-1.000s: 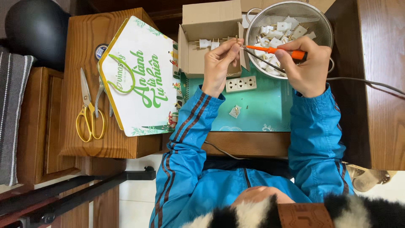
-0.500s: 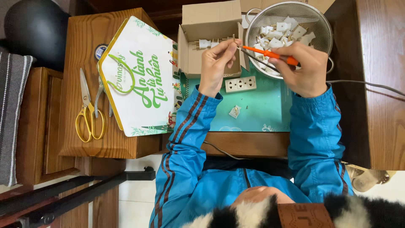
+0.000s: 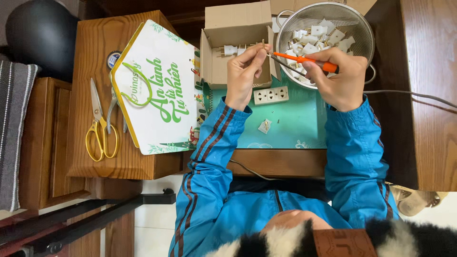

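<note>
We hold small plug (image 3: 261, 46) over box (image 3: 236, 66), left hand (image 3: 243, 71) fingers pinched on it. Right hand (image 3: 339, 76) fingers clamped on screwdriver (image 3: 304, 60), tip at plug. Judged: screw-driving step; next needs steady tip alignment.

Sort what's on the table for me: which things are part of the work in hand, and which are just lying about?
In use:
left hand pinching a small plug part
right hand holding the orange screwdriver
metal colander of white plugs
cardboard box
white socket strip

Lying about:
yellow scissors
hexagonal printed lid
loose white piece on the teal mat
</note>
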